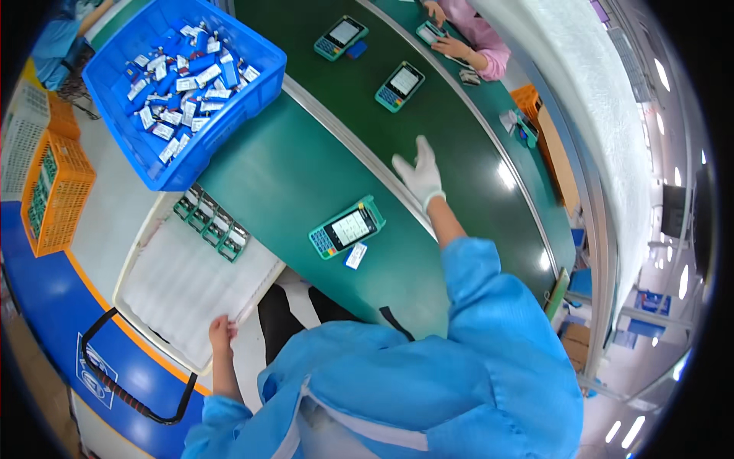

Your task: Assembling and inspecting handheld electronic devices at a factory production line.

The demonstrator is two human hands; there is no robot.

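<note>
My right hand (420, 173), in a white glove, reaches over the near rail of the dark green conveyor belt (451, 168). Its fingers are spread and it holds nothing. My left hand (222, 332) is bare and hangs beside the edge of a white padded tray (183, 287), fingers loosely bent and nothing visible in them. On the green worktop before me lies a card payment terminal (348, 228), its screen lit. A small white-and-blue battery (355, 255) rests against its lower side. Two more terminals, a farther one (341, 37) and a nearer one (400, 86), lie on the belt.
A blue bin (264, 84) full of batteries stands on the worktop's far left. Several green device housings (212, 221) sit in the tray's far end. Orange crates (65, 191) stand at left, near a cart handle (115, 390). Across the belt, a person in pink (478, 38) handles a terminal.
</note>
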